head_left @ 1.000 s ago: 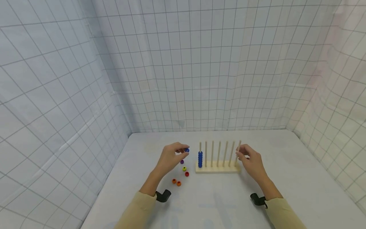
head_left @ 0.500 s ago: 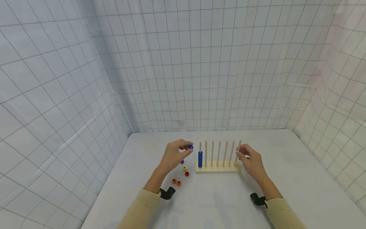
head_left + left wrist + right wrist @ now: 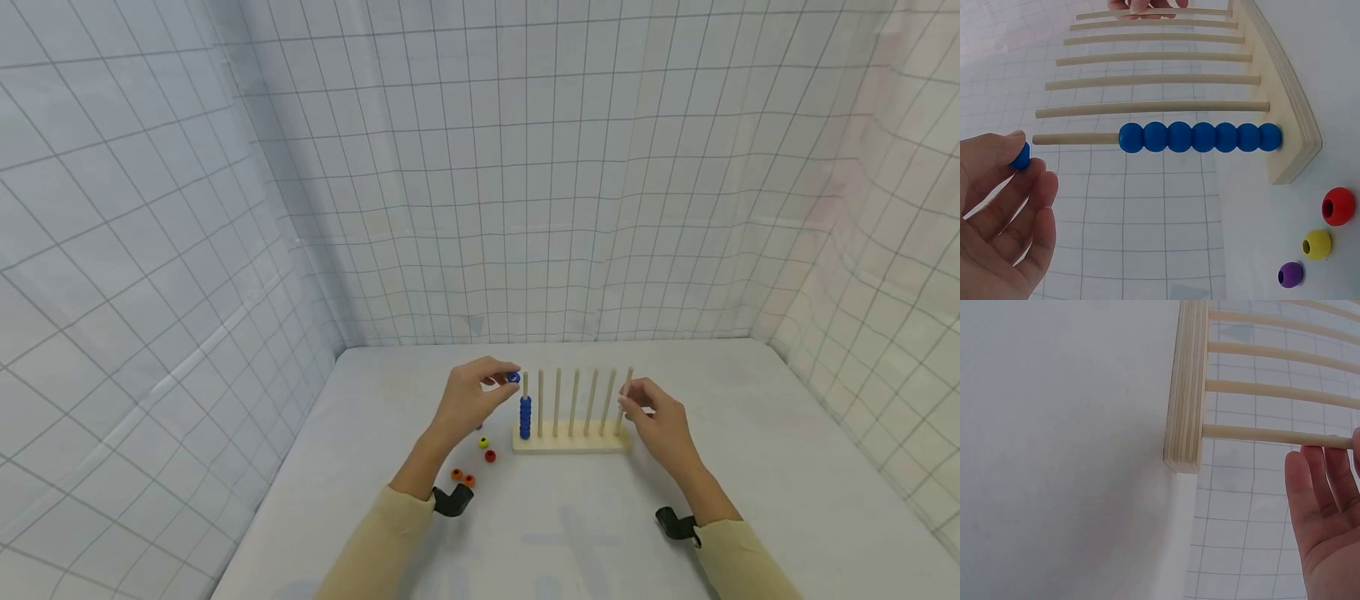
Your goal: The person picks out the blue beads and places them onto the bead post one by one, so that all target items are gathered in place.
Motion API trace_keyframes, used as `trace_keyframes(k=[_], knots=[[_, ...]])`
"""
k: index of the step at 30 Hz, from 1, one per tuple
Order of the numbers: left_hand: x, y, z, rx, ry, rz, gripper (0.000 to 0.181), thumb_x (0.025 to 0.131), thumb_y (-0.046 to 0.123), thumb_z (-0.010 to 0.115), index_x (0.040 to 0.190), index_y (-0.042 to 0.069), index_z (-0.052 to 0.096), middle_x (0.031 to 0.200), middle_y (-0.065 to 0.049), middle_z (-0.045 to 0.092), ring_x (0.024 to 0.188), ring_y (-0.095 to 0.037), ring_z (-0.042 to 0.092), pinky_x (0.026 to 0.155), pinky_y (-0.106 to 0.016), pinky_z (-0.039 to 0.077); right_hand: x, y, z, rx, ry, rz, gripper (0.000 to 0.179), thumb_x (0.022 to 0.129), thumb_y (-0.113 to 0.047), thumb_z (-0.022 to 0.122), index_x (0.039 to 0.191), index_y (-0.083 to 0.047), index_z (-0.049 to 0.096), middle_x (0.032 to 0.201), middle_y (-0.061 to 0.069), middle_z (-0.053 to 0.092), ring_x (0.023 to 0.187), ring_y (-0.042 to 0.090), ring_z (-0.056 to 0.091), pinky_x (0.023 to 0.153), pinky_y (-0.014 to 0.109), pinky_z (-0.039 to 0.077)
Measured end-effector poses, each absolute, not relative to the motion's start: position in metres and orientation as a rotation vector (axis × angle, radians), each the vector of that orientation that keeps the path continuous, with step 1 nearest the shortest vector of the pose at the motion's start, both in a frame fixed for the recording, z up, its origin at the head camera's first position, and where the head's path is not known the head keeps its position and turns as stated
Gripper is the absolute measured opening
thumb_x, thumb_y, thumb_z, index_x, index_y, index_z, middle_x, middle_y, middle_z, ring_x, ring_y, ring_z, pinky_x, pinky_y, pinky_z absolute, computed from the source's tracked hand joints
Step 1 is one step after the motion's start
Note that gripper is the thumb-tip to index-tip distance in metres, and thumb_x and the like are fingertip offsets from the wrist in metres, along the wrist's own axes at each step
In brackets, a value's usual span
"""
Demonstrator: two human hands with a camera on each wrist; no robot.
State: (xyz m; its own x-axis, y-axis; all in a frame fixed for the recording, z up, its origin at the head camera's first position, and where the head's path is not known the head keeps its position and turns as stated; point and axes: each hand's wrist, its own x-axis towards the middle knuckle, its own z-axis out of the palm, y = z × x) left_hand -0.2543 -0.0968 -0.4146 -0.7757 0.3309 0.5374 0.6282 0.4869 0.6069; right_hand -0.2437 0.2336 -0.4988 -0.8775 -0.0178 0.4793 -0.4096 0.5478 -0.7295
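Between thumb and fingertips my left hand [image 3: 470, 398] pinches a blue bead [image 3: 1020, 156], right beside the top of the leftmost peg [image 3: 1072, 139]. Several blue beads [image 3: 1179, 137] are stacked on that same peg, down to the wooden base [image 3: 572, 446] of the peg rack. Its other upright pegs carry no beads. At the rack's right end, my right hand [image 3: 660, 421] grips the rightmost peg [image 3: 1250, 434] near its upper part, thumb on one side and fingers on the other.
Loose beads lie on the white table [image 3: 570, 525] left of the rack: a red bead [image 3: 1339, 206], a yellow bead [image 3: 1317, 244], a purple bead [image 3: 1291, 274] and two orange beads [image 3: 462, 477]. Gridded white curtains [image 3: 525, 183] enclose the table's back and sides.
My left hand has moved right and upward with the blue bead, from left of the rack to the leftmost peg's tip. The right hand has stayed on its peg.
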Motion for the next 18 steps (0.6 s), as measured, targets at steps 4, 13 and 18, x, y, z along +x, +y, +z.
trace_keyframes(k=[4, 13, 18], knots=[[-0.256, -0.093, -0.413, -0.805, -2.377, -1.176, 0.024, 0.089, 0.011, 0.079, 0.113, 0.011, 0.076, 0.098, 0.003, 0.073, 0.087, -0.008, 0.065, 0.081, -0.032, 0.056, -0.243, 0.234, -0.498, 0.35, -2.365, 1.27, 0.016, 0.101, -0.025, 0.064, 0.11, -0.012, 0.065, 0.095, -0.002, 0.07, 0.089, 0.014, 0.068, 0.072, 0.027, 0.057], [-0.26, -0.087, -0.412, -0.811, -2.377, -1.182, 0.026, 0.09, 0.014, 0.078, 0.116, 0.011, 0.075, 0.102, 0.004, 0.073, 0.088, -0.006, 0.065, 0.081, -0.031, 0.055, -0.244, 0.235, -0.499, 0.362, -2.361, 1.264, 0.015, 0.101, -0.026, 0.064, 0.11, -0.014, 0.065, 0.095, -0.001, 0.07, 0.089, 0.015, 0.068, 0.071, 0.027, 0.057], [-0.261, -0.083, -0.414, -0.801, -2.402, -1.184, 0.025, 0.091, 0.015, 0.077, 0.115, 0.013, 0.075, 0.101, 0.005, 0.073, 0.087, -0.005, 0.064, 0.08, -0.029, 0.055, -0.244, 0.235, -0.501, 0.353, -2.375, 1.274, 0.014, 0.101, -0.028, 0.064, 0.109, -0.016, 0.064, 0.095, -0.002, 0.069, 0.09, 0.013, 0.068, 0.072, 0.028, 0.057]])
